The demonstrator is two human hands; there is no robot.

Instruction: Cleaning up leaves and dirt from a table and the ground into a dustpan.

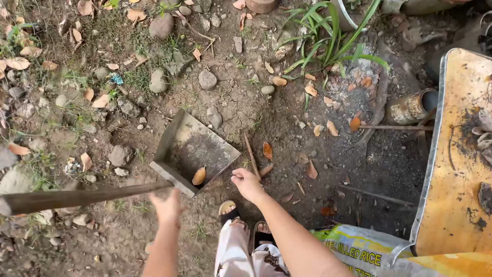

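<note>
Two hands, left gripping one long handle, right empty, one metal dustpan

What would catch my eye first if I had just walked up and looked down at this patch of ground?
Probably the grey metal dustpan lying in the middle of the bare, stony soil, a dry leaf in it. The left hand grips a long wooden handle that stretches off to the left, while the right hand hovers near the pan's corner. At the right edge stands a rusty orange wheelbarrow.
</note>
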